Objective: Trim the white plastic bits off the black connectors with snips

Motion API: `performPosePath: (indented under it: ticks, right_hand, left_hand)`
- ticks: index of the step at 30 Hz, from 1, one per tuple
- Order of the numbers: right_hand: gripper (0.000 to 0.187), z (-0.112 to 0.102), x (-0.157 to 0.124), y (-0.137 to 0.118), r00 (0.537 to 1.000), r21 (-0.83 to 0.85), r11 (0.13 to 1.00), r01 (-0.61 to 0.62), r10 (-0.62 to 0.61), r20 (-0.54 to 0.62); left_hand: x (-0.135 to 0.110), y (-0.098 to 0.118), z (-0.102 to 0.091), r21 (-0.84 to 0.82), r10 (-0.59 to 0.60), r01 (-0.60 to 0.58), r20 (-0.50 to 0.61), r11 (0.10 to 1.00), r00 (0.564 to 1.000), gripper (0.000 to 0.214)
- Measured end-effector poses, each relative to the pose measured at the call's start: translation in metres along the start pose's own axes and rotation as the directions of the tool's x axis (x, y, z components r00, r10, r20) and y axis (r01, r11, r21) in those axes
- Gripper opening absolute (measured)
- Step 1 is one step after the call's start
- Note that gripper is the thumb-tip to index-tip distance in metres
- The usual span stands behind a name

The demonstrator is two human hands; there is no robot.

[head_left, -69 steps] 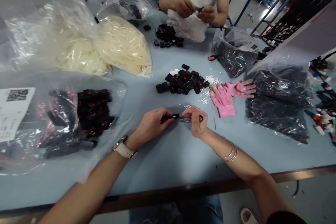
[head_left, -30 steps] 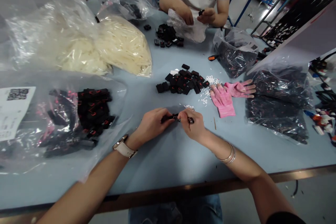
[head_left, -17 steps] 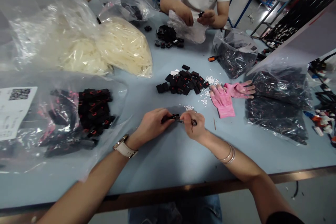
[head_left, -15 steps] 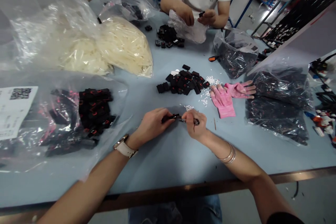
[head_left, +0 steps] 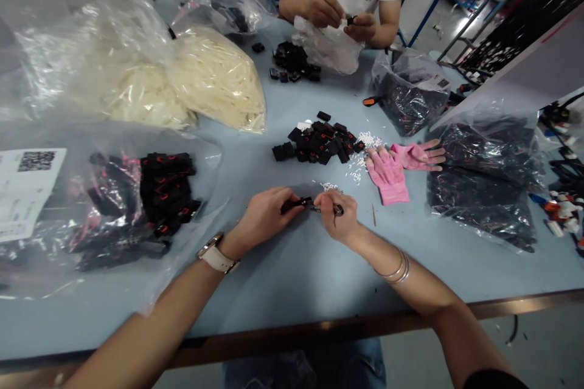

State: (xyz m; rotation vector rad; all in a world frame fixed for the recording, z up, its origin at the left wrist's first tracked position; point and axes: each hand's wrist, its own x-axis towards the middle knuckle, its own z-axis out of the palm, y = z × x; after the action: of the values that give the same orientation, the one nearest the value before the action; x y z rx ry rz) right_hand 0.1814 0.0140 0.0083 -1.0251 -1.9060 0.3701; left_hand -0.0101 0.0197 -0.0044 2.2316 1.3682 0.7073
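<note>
My left hand (head_left: 265,214) pinches a small black plastic connector (head_left: 301,202) between thumb and fingers, low over the blue tabletop. Close against its right end, my right hand (head_left: 338,214) is closed around a slim dark hand tool (head_left: 338,209), its exact kind hidden by the fingers. The tool's tip points left at the connector; whether they touch I cannot tell. Just beyond my hands are scattered small white pins (head_left: 329,186) and a heap of black connectors (head_left: 322,141), some with red-orange parts.
Pink gloves (head_left: 387,173) lie right of the heap, beside bagged black parts (head_left: 479,206). Large clear bags of cream strips (head_left: 219,76) and black connectors (head_left: 166,188) fill the left. A thin brown stick (head_left: 374,215) lies near my right wrist. Across the table, a co-worker's hands (head_left: 326,7) handle a black part.
My hands stay almost in place, the right one shifting very slightly. Across the table, the co-worker's one hand has risen from the plastic bag toward the black part in the other.
</note>
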Motion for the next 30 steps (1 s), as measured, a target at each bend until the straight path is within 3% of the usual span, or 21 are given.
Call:
performPosePath:
  ticks: [9, 15, 23, 30]
  right_hand:
    - [0.04, -0.0016, 0.0073, -0.0044, 0.993, -0.05, 0.994, -0.099, 0.102, 0.06]
    - [0.039, -0.0021, 0.0087, -0.0052, 0.991, -0.079, 0.992, -0.096, 0.102, 0.081]
    - [0.036, -0.0014, -0.0004, -0.0011, 0.992, 0.068, 0.99, -0.126, 0.126, -0.001]
    - [0.038, -0.0018, 0.0048, -0.0038, 0.992, 0.067, 0.992, -0.107, 0.102, 0.078]
  left_hand:
    - [0.0002, 0.0004, 0.0, -0.011, 0.005, -0.005, -0.002, 1.0, 1.0, 0.014]
    - [0.0006, 0.0011, -0.0004, 0.0, 0.021, -0.021, -0.003, 1.0, 1.0, 0.012]
    - [-0.0001, 0.0011, -0.0005, -0.022, -0.009, 0.009, 0.004, 1.0, 1.0, 0.014]
    - [-0.0006, -0.0007, 0.0013, -0.017, -0.004, 0.004, -0.001, 1.0, 1.0, 0.014]
